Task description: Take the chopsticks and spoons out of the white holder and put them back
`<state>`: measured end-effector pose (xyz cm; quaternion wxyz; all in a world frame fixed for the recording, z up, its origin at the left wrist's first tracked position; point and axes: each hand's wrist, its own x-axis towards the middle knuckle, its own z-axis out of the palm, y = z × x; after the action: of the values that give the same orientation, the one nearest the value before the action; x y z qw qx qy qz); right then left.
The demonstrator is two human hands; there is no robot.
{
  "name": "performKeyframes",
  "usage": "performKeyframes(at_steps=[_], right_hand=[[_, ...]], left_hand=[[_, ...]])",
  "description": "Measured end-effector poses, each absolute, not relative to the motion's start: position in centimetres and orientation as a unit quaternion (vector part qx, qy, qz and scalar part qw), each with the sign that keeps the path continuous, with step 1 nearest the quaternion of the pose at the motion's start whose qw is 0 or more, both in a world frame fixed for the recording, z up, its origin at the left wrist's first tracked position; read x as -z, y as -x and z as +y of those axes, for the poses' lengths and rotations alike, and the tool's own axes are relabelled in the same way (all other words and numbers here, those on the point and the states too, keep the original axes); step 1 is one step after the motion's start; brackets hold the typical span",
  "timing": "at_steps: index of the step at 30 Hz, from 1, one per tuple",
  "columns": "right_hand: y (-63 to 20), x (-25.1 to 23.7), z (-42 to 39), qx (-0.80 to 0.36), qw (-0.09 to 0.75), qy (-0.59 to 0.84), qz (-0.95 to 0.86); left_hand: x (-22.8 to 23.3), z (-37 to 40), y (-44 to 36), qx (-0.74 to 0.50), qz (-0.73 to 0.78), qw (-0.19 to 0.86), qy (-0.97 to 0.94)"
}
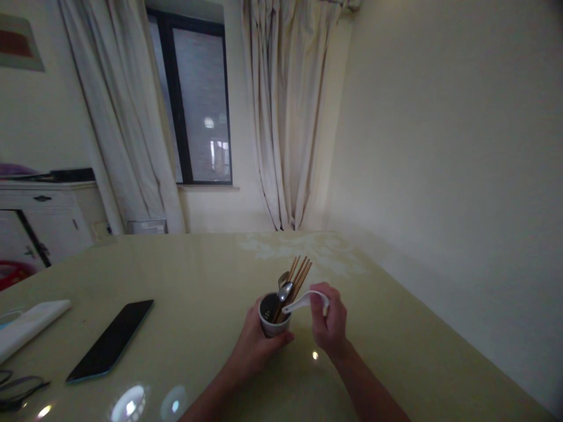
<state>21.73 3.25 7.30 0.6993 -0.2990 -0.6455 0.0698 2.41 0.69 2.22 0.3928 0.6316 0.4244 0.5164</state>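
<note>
A small round utensil holder stands on the glossy pale-green table and my left hand grips its side. Several wooden chopsticks and a metal spoon lean out of it toward the right. My right hand holds a white ceramic spoon by its wide end, with its handle tip at the holder's rim.
A black phone lies flat at the left of the table. A folded white cloth and glasses sit at the far left edge. A wall runs along the table's right side; curtains and a window stand behind.
</note>
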Motion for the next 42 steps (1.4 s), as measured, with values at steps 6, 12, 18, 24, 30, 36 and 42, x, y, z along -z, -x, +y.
performKeyframes(at_steps=[6,12,18,24,30,36,42], right_hand=[[-20.5,-6.8,2.8,-0.081,0.555,0.268,-0.783],[-20.3,-6.8,3.2,-0.166,0.655,0.33,-0.659],[-20.1,-6.8,4.5,-0.319,0.659,0.368,-0.573],[-19.0,-6.5,4.1,-0.445,0.608,0.312,-0.579],[-18.7,-5.6,4.8,-0.458,0.619,0.339,-0.54],[-18.9,-4.2,5.0,-0.412,0.549,0.306,-0.659],[-19.5,-4.4,4.8,-0.324,0.497,0.259,-0.762]], left_hand=[[-3.2,0.2,-2.5,-0.521,0.378,0.42,-0.64],[-3.9,0.0,-1.9,-0.481,0.342,0.448,-0.671],[-3.1,0.5,-1.6,-0.468,0.35,0.469,-0.662],[-2.8,0.5,-2.1,-0.476,0.344,0.466,-0.662],[-2.8,0.5,-2.5,-0.507,0.379,0.415,-0.654],[-2.0,1.1,-1.4,-0.496,0.358,0.402,-0.681],[-1.8,1.4,-1.0,-0.506,0.405,0.369,-0.666]])
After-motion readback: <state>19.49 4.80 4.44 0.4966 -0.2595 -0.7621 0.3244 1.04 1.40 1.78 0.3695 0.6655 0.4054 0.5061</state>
